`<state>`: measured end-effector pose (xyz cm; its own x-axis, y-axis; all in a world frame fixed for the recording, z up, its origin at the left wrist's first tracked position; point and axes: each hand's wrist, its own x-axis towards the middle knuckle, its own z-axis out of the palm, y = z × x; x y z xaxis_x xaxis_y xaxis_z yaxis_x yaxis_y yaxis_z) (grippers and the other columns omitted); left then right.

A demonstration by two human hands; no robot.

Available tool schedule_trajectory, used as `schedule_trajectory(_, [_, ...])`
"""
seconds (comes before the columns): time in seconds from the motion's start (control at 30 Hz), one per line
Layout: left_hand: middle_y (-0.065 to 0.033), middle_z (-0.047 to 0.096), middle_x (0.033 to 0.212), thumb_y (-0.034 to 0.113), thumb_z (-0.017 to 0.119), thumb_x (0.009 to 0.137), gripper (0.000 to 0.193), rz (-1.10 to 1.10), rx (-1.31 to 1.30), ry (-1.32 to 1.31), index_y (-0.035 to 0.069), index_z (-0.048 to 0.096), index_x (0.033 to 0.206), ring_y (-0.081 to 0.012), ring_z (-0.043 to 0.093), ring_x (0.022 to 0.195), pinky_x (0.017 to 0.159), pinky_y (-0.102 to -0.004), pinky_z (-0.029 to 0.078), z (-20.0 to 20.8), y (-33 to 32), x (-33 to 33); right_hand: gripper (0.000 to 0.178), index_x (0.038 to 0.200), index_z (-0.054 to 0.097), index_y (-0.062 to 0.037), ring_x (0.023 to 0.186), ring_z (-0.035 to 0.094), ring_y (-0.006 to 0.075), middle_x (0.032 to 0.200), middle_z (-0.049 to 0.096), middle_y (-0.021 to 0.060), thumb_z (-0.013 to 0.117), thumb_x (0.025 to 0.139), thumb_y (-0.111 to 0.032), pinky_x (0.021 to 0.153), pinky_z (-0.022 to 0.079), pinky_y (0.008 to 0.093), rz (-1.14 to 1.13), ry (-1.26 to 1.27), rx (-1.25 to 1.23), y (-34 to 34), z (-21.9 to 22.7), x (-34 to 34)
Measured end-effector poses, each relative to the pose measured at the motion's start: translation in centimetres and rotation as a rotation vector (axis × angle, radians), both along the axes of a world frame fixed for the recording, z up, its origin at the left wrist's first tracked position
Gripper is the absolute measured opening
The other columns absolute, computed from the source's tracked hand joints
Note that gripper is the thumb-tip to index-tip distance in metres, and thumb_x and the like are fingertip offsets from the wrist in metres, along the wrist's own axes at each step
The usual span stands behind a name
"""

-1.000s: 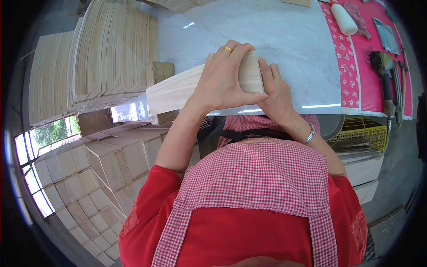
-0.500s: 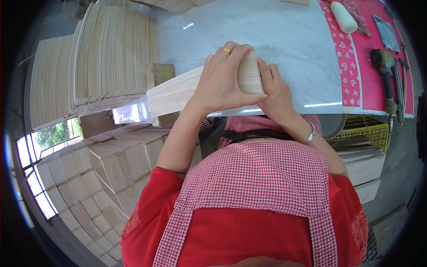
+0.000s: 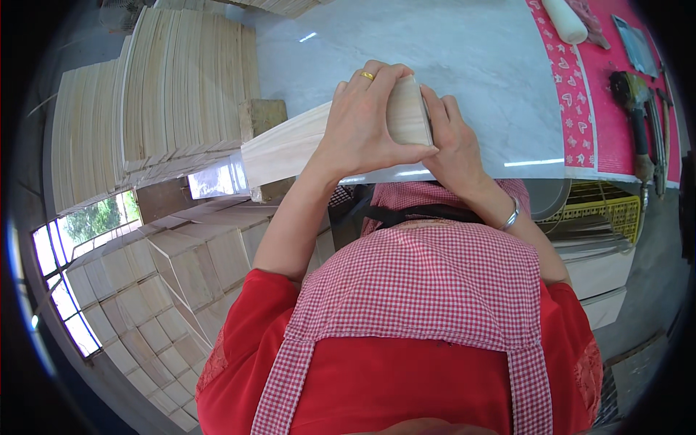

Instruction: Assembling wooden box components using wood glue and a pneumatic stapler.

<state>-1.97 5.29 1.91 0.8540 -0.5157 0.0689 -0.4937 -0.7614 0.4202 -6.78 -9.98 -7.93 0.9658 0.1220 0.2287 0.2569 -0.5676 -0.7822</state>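
A long piece of pale wood (image 3: 288,142), whose depth I cannot make out, lies along the near edge of the grey marbled tabletop (image 3: 500,94). My left hand (image 3: 362,123) spans it near its right end, fingers over the far edge and thumb along the near one, gripping it. Against that right end my right hand (image 3: 455,145) presses with bent fingers, their tips partly hidden behind the wood. At its left end the piece rests by a rough wooden block (image 3: 262,118).
Tall stacks of thin boards (image 3: 181,87) stand to the left. Below them are rows of pale wooden boxes (image 3: 163,319). A pink cloth (image 3: 616,138) at the right carries a power tool (image 3: 636,116) and a white bottle (image 3: 565,22). A yellow crate (image 3: 609,206) sits lower right.
Both hands keep nearly the same hold on the wood. The view has shifted slightly, so the tools on the right appear a little farther right.
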Motion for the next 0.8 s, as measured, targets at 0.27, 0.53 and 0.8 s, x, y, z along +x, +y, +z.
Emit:
schedule_trajectory(0.27, [-0.0150,0.055,0.116,0.039,0.088,0.053,0.089,-0.043,-0.029,0.020,0.004,0.051,0.127,-0.0342,0.055,0.105,0.092,-0.0437,0.043,0.2,0.5,0.1,0.072,0.139,0.047,0.0001,0.090,0.060,0.0275,0.113,0.055,0.0172,0.076,0.073,-0.007,0.079,0.051,0.0355,0.075,-0.129,0.412,-2.5,1.7,-3.5])
schedule_trajectory(0.53, [-0.0147,0.056,0.113,0.039,0.086,0.053,0.085,-0.025,-0.031,0.000,0.003,0.053,0.123,-0.0335,0.055,0.104,0.088,-0.0424,0.041,-0.2,0.1,0.1,0.062,0.127,0.057,0.0035,0.098,0.060,0.0289,0.115,0.056,0.0170,0.081,0.071,-0.009,0.079,0.052,0.0348,0.131,-0.269,0.344,-2.9,1.7,-4.4])
schedule_trajectory(0.8, [-0.0127,0.057,0.110,0.033,0.087,0.052,0.081,-0.012,-0.040,-0.011,0.003,0.054,0.119,-0.0316,0.057,0.101,0.088,-0.0424,0.046,-0.3,0.0,0.2,0.063,0.129,0.056,0.0035,0.099,0.059,0.0269,0.115,0.053,0.0174,0.080,0.070,-0.005,0.080,0.052,0.0321,0.194,-0.166,0.523,-2.8,1.3,-4.3])
